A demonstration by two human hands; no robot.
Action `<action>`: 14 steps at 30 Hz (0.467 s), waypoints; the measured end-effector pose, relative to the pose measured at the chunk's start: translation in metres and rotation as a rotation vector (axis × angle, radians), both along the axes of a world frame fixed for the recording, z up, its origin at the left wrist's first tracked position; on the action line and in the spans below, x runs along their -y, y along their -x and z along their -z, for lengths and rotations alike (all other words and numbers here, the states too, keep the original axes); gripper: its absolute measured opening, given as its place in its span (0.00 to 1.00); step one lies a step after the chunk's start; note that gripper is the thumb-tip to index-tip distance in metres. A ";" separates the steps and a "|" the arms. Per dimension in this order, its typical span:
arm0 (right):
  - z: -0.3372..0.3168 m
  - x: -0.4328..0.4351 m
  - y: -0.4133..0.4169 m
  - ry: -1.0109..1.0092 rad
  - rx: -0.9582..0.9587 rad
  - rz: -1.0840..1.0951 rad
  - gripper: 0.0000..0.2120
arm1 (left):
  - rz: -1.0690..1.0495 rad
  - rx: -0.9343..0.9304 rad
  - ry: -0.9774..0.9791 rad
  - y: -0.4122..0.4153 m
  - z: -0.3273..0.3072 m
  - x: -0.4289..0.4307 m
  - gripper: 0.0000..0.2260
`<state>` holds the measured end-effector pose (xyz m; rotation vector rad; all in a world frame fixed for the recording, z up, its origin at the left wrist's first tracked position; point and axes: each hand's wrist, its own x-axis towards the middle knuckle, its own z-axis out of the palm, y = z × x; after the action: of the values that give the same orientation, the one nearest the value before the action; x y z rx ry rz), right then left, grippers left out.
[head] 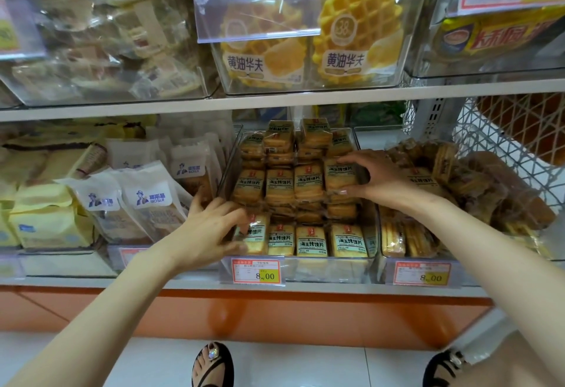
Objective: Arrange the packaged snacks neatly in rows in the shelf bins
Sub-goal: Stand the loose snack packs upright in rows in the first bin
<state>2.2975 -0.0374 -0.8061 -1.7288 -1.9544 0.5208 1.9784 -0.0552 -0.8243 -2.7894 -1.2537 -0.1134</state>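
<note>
So, starting on the left: the white paper-look bread bags with blue logos (143, 200) sit just left of the left hand (211, 227), not part of what's being fixed right now. That hand reaches into the clear plastic bin (321, 270). As far as I can tell through the blur, its fingers curl round the front-left golden toast-slice packet with the green label (256, 235). I'd guess that's to square it up with its neighbours to the hand's right, which stand upright with labels facing out so shoppers can read them. Beyond the hand the middle row is stacked higher, like steps, probably so every row shows. The right hand (376, 178) grasps the rightmost middle-row packet (339, 174), fingers over the top and thumb at the near edge, likely to nudge it into line. Right of that hand, the brown twisted pastry packs (489, 194) lie jumbled, not yet sorted.
</note>
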 end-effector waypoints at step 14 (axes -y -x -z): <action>-0.025 0.040 0.038 -0.017 -0.119 -0.261 0.23 | 0.133 -0.046 -0.059 -0.021 -0.011 -0.003 0.09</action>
<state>2.2594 -0.0779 -0.7812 -1.4060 -2.1023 0.6788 1.9999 -0.0519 -0.8134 -2.8058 -1.0371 -0.0927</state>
